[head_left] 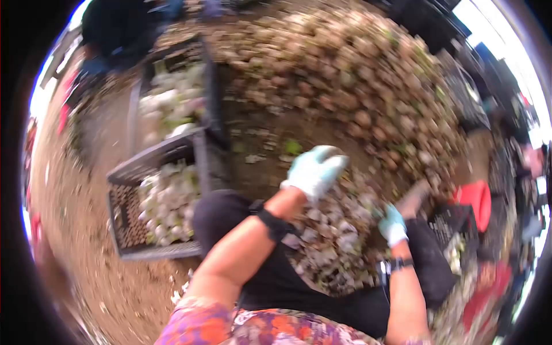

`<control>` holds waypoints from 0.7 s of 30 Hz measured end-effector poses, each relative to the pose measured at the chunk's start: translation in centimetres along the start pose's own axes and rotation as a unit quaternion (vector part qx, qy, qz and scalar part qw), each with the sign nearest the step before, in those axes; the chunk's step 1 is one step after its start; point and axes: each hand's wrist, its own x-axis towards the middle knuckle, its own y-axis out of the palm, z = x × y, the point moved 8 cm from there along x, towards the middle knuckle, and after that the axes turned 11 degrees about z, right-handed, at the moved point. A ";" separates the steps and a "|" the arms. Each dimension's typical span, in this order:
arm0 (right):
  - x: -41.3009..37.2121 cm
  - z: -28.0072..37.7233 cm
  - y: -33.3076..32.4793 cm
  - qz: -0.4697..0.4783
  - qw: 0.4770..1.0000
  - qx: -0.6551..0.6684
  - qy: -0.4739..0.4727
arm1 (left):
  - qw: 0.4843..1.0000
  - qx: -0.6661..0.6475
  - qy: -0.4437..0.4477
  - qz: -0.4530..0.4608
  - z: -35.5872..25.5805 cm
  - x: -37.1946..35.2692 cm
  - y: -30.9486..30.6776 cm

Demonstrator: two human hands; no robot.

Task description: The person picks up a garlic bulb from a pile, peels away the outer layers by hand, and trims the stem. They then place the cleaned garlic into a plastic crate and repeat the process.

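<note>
My left hand [316,169], in a pale green and white glove, is raised over the ground between the heap of bulbs and my lap. Its fingers curl inward; a brownish patch shows at them, too blurred to tell a bulb from dirt on the glove. My right hand [393,224], gloved alike, is lower and to the right near my knee. Its fingers are closed, and what they hold, if anything, cannot be made out. Between my legs lies a pile of papery white and purplish skins [339,236]. Ahead spreads a big heap of brownish garlic-like bulbs [368,86].
A black crate [158,252] of white bulbs [169,204] stands by my left knee, with another filled crate [213,95] behind it. To the right are a red container [476,204] and a dark crate [454,227]. A person in dark clothing [118,31] is at the upper left.
</note>
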 end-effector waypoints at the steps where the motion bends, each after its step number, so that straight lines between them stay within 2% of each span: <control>1: 0.5 -0.6 -0.4 0.011 0.998 0.048 0.041 | 0.990 0.006 -0.133 0.037 1.3 0.2 1.1; 3: 2.7 -2.4 0.4 -0.015 0.993 0.113 0.034 | 0.974 0.122 -0.184 0.039 8.2 2.2 2.6; 5: 5.6 -3.4 1.3 -0.044 0.990 0.129 0.027 | 0.915 0.290 -0.276 0.056 11.9 3.9 3.0; 7: 9.1 -3.6 1.7 -0.073 0.987 0.142 0.017 | 0.881 0.334 -0.330 0.065 15.2 5.7 3.4; 8: 10.6 -2.9 1.6 -0.065 0.988 0.136 0.020 | 0.856 0.394 -0.322 0.092 16.1 6.9 3.8; 9: 11.6 -1.8 0.4 -0.091 0.979 0.182 -0.025 | 0.845 0.417 -0.321 0.092 18.8 7.7 3.8; 10: 14.7 -2.5 3.2 -0.113 0.981 0.144 -0.057 | 0.841 0.438 -0.304 0.089 20.5 8.3 3.8; 13: 16.7 -0.2 2.7 0.055 0.986 0.157 0.001 | 0.810 0.494 -0.296 0.108 24.2 8.8 5.7; 14: 16.7 0.4 3.7 0.078 0.987 0.141 0.004 | 0.805 0.496 -0.300 0.128 24.5 8.2 7.3; 16: 15.9 1.9 6.3 0.107 0.989 0.099 -0.027 | 0.834 0.452 -0.295 0.114 22.1 6.7 11.0; 17: 14.6 2.9 7.6 0.129 0.987 0.068 -0.066 | 0.824 0.467 -0.282 0.155 19.6 5.7 14.0; 18: 12.7 3.0 8.7 0.145 0.984 0.062 -0.087 | 0.807 0.498 -0.226 0.222 20.3 3.9 17.4; 19: 10.1 2.7 9.8 0.159 0.980 0.054 -0.108 | 0.826 0.493 -0.190 0.195 19.3 1.3 19.7; 20: 6.7 1.7 10.8 0.165 0.979 0.075 -0.091 | 0.844 0.415 -0.256 0.224 18.9 -2.1 22.0; 21: 2.7 0.5 12.5 0.178 0.981 0.007 -0.079 | 0.833 0.400 -0.254 0.284 18.5 -5.5 24.7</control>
